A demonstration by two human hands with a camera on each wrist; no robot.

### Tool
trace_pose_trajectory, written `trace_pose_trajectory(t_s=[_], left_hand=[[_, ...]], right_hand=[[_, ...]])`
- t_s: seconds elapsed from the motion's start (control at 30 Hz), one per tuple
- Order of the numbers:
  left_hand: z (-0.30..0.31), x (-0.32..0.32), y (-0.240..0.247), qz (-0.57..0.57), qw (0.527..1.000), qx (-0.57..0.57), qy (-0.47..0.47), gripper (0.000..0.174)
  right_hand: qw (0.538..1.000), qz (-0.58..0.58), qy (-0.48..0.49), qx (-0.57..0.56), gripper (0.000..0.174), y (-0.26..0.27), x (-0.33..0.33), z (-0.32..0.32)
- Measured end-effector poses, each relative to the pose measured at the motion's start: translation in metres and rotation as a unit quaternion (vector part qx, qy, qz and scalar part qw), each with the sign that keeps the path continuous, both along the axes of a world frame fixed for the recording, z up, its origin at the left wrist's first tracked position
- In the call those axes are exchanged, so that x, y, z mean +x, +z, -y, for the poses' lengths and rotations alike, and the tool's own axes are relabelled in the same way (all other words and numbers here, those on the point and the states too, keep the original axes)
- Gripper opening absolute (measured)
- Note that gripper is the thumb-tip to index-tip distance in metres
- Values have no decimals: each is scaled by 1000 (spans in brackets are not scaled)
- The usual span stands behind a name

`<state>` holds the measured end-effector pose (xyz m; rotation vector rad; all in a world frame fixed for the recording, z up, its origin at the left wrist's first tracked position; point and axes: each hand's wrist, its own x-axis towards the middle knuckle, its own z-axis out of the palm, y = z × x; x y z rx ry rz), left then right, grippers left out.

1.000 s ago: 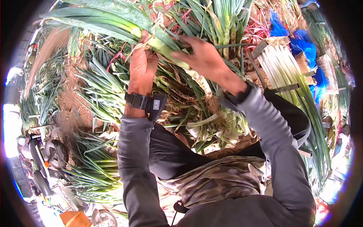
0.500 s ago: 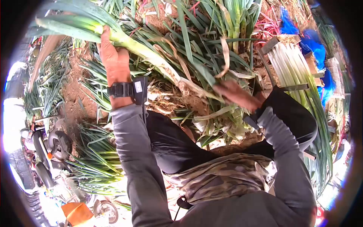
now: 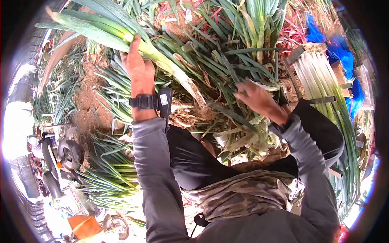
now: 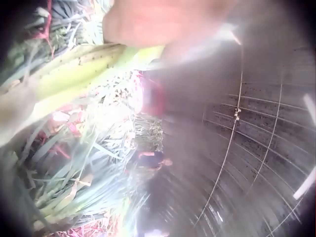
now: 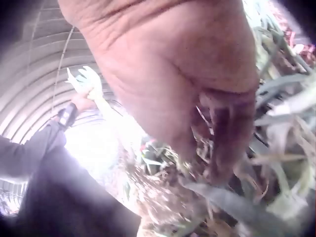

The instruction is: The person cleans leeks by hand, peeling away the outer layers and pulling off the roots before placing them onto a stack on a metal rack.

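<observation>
In the head view my left hand (image 3: pixel 137 65) grips a long green onion (image 3: pixel 184 79) just below where its leaves fan out. Its leaves point to the upper left, and its pale shank slants down to a rooty end. My right hand (image 3: pixel 259 101) hangs apart from the onion, to the right of its root end, fingers loosely bent. A loose dark green leaf (image 3: pixel 233 115) lies slanted below that hand. In the right wrist view the leaf (image 5: pixel 237 202) shows just under the fingertips. Up close in the left wrist view, the yellow-green shank (image 4: pixel 74 79) runs out from under the hand.
Untrimmed green onions (image 3: pixel 206 56) and stripped leaves (image 3: pixel 243 139) heap up before my knees. At right, cleaned onions (image 3: pixel 320 77) lie in a metal-barred rack (image 3: pixel 320 99). More bunches (image 3: pixel 109 174) lie at left, near parked motorbikes (image 3: pixel 60 154). Blue plastic (image 3: pixel 340 52) sits beyond the rack.
My right hand has swept from the onion's shank down and to the right, stripping a leaf, which now lies loose below it. My left hand moved left, then slightly back, still holding the onion.
</observation>
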<state>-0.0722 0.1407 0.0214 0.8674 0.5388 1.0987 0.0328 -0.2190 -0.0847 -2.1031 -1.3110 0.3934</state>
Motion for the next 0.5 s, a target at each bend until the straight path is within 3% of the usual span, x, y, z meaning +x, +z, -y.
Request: trace_pose_trajectory(t_s=[0.03, 0.1, 0.17, 0.27, 0.37, 0.43, 0.5], left_hand=[[8, 4, -1, 11, 1000, 1, -21, 51], [14, 12, -8, 34, 996, 2, -79, 49], [21, 15, -8, 44, 990, -34, -127, 49], [27, 20, -13, 40, 982, -56, -176, 46], [45, 20, -4, 53, 972, -53, -222, 44], [52, 18, 3, 67, 958, -67, -271, 43], [55, 17, 3, 52, 965, -37, -256, 45]], right_hand=[[1000, 3, -15, -12, 48, 36, 3, -30], [993, 70, 20, 91, 49, 65, 6, -79], [997, 25, 14, 78, 52, 96, 4, -122], [967, 166, -13, 191, 54, 98, -1, -155], [939, 250, -6, 235, 57, 95, -10, -156], [940, 248, -25, 231, 47, 85, -8, -155], [939, 249, -42, 233, 38, 82, -4, -158]])
